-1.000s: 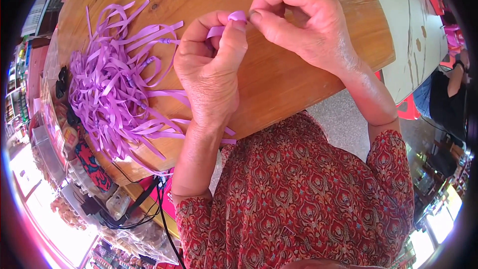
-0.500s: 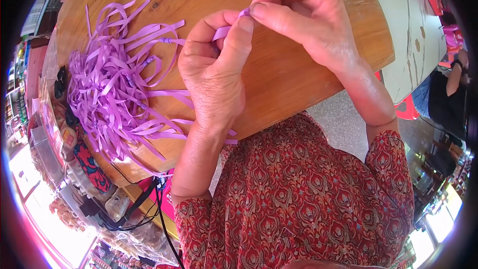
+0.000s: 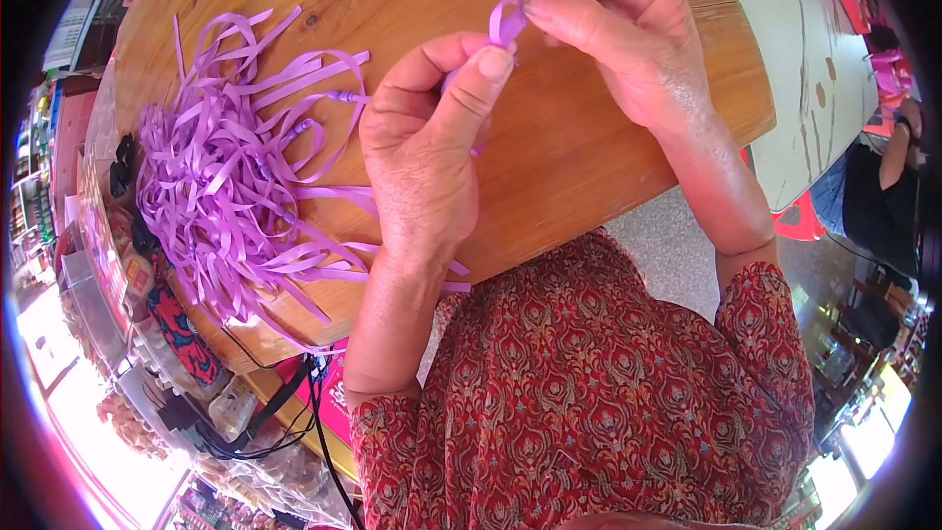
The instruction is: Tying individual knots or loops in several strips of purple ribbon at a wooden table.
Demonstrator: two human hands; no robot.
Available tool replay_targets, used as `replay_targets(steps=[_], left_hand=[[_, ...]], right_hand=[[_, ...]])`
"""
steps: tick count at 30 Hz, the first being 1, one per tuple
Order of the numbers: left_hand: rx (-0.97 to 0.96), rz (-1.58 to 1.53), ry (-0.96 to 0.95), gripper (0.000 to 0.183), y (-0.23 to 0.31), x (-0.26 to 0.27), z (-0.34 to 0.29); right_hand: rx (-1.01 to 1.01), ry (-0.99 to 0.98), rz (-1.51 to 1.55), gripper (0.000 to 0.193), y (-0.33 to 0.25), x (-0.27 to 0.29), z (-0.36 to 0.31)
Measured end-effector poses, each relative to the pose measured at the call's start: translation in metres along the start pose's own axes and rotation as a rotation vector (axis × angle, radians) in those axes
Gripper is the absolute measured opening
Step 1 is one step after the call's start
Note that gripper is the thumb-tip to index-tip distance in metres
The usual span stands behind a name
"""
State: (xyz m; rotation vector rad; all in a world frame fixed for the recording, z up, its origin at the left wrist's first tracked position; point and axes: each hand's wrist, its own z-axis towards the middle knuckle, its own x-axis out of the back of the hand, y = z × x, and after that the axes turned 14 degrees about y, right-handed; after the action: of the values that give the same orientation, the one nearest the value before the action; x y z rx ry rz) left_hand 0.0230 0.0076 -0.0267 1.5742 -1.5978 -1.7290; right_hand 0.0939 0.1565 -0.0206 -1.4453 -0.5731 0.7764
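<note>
pinching purple ribbon strip [image 3: 505,22] between both hands: right hand [image 3: 628,39] holds loop above, left hand [image 3: 422,147] grips tail below; ribbon pile [image 3: 235,177] lies left on surface [image 3: 589,167].

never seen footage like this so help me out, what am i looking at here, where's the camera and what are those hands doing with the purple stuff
The camera sits on a person's head and looks down, so the round, bent picture shows their own two arms coming in from below. There is no machine, only bare hands. The left hand and the right hand pinch one purple ribbon strip between them, curled into a small loop above a wooden table. To the left on the table lies a loose pile of purple ribbon strips. The red patterned cloth at the bottom is the person's own clothing. At the far right edge another person sits in dark clothes.
</note>
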Motion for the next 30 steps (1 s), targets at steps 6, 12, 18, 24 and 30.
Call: replay_targets(steps=[6, 12, 18, 24, 30], left_hand=[[-0.059, 0.116, 0.083, 0.011, 0.003, 0.002, -0.001], [-0.128, 0.08, 0.066, 0.011, 0.005, -0.001, -0.001], [-0.295, 0.221, 0.135, 0.008, 0.009, -0.002, 0.001], [-0.323, 0.298, 0.215, 0.006, 0.01, -0.004, 0.006], [-0.146, 0.235, 0.225, 0.005, 0.009, -0.001, 0.005]], right_hand=[[0.751, 0.046, -0.558, 0.014, -0.055, -0.004, -0.007], [0.869, -0.131, -0.607, 0.028, -0.007, 0.0, 0.0], [0.91, -0.006, -0.622, 0.011, -0.018, 0.017, 0.021], [0.966, 0.202, -0.747, 0.01, -0.049, 0.023, 0.134], [0.877, 0.163, -0.911, 0.021, -0.016, 0.006, 0.221]])
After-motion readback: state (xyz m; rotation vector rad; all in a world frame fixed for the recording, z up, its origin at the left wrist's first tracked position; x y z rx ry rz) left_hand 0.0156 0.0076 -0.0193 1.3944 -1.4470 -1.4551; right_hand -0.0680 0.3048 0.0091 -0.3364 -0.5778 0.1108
